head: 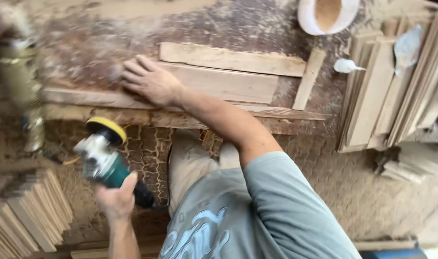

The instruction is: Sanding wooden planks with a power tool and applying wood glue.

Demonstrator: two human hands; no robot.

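The right hand [149, 81] lies flat, fingers [132, 72] spread and released, palm down on the near end of a pale wooden board [228, 84] on the dusty table [84, 43]. The board is long, flat and raw, its grain faint under sawdust; a second board [231, 60] lies just behind it, and a narrow strip [309, 79] leans across the far ends of both.

The left hand [117, 199], well below the board and off the table's front edge, has its fingers clenched around the dark handle of a green-bodied sander [103, 158]. The tool's yellow-rimmed round pad [107, 128] points up toward the table edge, clear of the wood. Motion blur softens the tool's grey head, so its details are hard to make out.

Right of the board a stack of planks [377, 91] rests at the table's end, with a small white bottle [346, 66] between. Behind the board a white round tub [327, 14] is cut off by the frame's top. Left of it stands a blurred brass-coloured object [17, 81]. More slats [27, 211] are piled on the floor.
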